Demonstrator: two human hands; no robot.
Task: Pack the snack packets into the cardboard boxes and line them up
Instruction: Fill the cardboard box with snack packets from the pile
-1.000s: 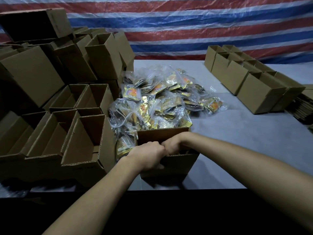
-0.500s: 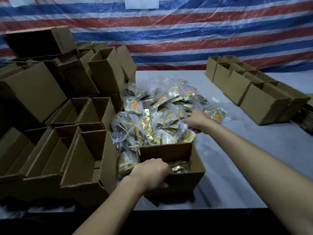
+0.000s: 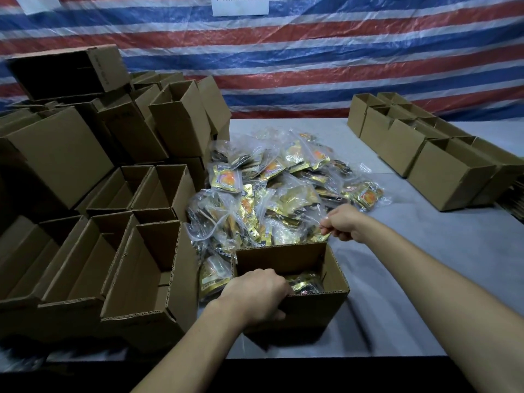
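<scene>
With left hand [image 3: 255, 296], grips near-left rim of open cardboard box [image 3: 320, 307], fingers curled over the edge. With right hand [image 3: 344, 222], pinches clear wrap of one snack packet [image 3: 307, 222] at near-right edge of pile [image 3: 272, 191], just behind the box. Shows a few gold packets [image 3: 304, 282] inside box. Lined-up boxes [image 3: 450, 177] far right on grey table [image 3: 425, 265], empty boxes [image 3: 141, 251] stacked left. Packet print gold with orange emblem, text too small to read. Paper sign [image 3: 240, 5] on striped tarp [image 3: 340, 52]: characters cropped, blurred, unreadable.
</scene>
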